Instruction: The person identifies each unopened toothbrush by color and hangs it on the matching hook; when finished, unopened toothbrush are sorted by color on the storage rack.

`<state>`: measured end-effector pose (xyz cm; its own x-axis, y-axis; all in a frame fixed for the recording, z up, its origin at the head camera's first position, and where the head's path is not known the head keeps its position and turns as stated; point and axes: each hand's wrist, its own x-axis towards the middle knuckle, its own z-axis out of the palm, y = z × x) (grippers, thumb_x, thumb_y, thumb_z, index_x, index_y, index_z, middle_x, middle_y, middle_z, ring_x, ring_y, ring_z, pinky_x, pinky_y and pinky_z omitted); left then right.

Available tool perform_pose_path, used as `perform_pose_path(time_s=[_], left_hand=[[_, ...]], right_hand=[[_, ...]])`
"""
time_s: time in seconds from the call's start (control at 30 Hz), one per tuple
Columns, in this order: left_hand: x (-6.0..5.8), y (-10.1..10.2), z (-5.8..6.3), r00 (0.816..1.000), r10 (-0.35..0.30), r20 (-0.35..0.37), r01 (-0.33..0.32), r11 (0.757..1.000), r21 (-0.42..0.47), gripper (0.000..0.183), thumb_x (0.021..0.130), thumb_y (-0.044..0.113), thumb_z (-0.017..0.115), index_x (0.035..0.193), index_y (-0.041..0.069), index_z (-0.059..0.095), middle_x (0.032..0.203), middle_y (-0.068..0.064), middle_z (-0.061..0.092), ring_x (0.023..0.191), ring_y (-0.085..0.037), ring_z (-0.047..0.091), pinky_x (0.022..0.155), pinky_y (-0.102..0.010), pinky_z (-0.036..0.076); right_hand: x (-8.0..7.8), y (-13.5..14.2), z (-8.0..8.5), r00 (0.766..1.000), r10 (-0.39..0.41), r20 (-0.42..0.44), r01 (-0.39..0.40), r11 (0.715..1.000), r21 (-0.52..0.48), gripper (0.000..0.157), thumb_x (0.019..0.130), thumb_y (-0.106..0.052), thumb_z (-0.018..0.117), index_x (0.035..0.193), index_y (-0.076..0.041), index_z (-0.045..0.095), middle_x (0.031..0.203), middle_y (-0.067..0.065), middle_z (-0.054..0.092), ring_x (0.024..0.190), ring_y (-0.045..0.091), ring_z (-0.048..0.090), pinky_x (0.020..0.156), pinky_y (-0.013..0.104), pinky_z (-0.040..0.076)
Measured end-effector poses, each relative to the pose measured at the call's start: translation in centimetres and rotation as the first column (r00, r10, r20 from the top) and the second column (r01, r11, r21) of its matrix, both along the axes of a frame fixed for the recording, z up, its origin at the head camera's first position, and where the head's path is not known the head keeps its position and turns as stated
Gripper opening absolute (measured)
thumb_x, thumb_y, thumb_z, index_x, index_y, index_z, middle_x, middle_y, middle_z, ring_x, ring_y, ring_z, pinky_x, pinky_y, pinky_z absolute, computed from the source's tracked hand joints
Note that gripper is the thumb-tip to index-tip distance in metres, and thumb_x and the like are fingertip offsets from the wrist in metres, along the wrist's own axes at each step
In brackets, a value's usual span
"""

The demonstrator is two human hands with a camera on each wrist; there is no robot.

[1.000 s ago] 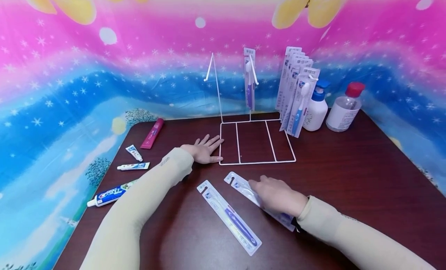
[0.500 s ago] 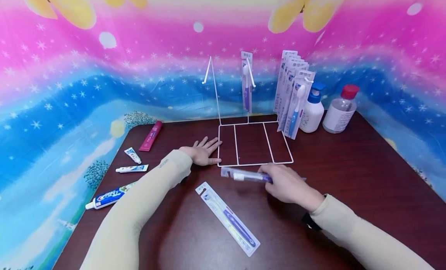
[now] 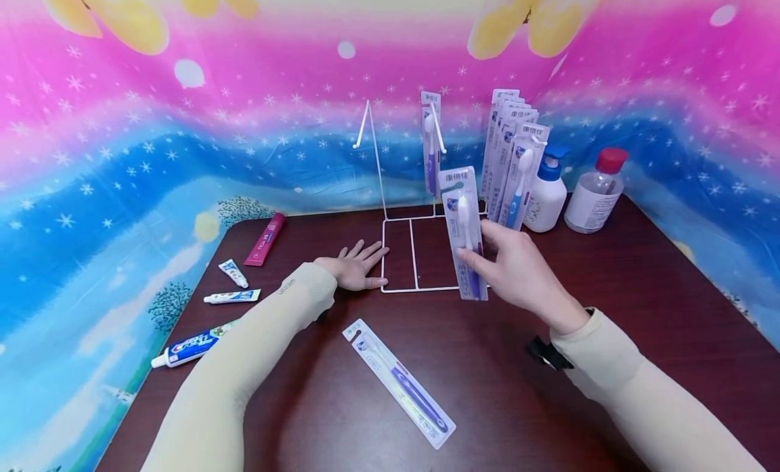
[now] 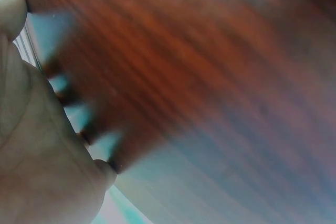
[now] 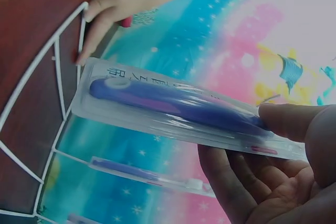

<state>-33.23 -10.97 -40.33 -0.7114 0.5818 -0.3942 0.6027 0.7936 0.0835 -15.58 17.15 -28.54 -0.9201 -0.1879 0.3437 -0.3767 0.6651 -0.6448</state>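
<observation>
My right hand (image 3: 521, 269) pinches a packaged purple toothbrush (image 3: 466, 235) between thumb and fingers, upright in front of the white wire rack (image 3: 420, 289). In the right wrist view the purple handle (image 5: 173, 103) shows through the clear blister. My left hand (image 3: 353, 265) lies flat with spread fingers, its fingertips at the rack's left base wire. Another packaged purple toothbrush (image 3: 399, 384) lies on the table nearer to me. One packaged toothbrush (image 3: 430, 143) hangs on the rack's middle hook, and several packaged toothbrushes (image 3: 518, 174) hang on the right one. The left hook (image 3: 361, 126) bears nothing.
Behind the rack's right side stand a white pump bottle (image 3: 547, 194) and a clear bottle with a red cap (image 3: 597, 191). Along the table's left lie a red tube (image 3: 265, 239), two small tubes (image 3: 233, 296) and a blue toothpaste tube (image 3: 191, 347). A patterned cloth backs the table.
My right hand has picked the packaged toothbrush up off the table, raised it toward the rack and turned it upright. The left hand has stayed in place.
</observation>
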Motion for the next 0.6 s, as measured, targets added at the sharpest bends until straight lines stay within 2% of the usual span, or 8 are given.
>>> perform_pose_path(time_s=[0.23, 0.6], left_hand=[[0.2, -0.2, 0.1, 1.000, 0.005, -0.003, -0.005, 1.000, 0.014, 0.079, 0.088, 0.066, 0.032, 0.149, 0.028, -0.001, 0.154, 0.002, -0.006, 0.138, -0.032, -0.007, 0.106, -0.054, 0.005], [0.1, -0.2, -0.1, 1.000, -0.006, -0.015, 0.007, 1.000, 0.018, 0.079, 0.088, 0.067, 0.031, 0.148, 0.028, -0.002, 0.154, 0.003, -0.007, 0.138, -0.031, -0.007, 0.106, -0.053, 0.005]], right_hand=[[-1.7, -0.5, 1.3, 1.000, 0.012, -0.008, -0.012, 0.999, -0.034, 0.042, 0.086, -0.029, 0.065, 0.123, -0.013, 0.054, 0.110, 0.008, 0.063, 0.088, 0.023, 0.064, 0.070, 0.045, 0.052], [-3.8, -1.0, 2.4, 1.000, -0.013, 0.028, 0.014, 1.000, -0.016, 0.040, 0.087, -0.028, 0.063, 0.124, -0.013, 0.054, 0.111, 0.008, 0.062, 0.090, 0.022, 0.063, 0.073, 0.045, 0.051]])
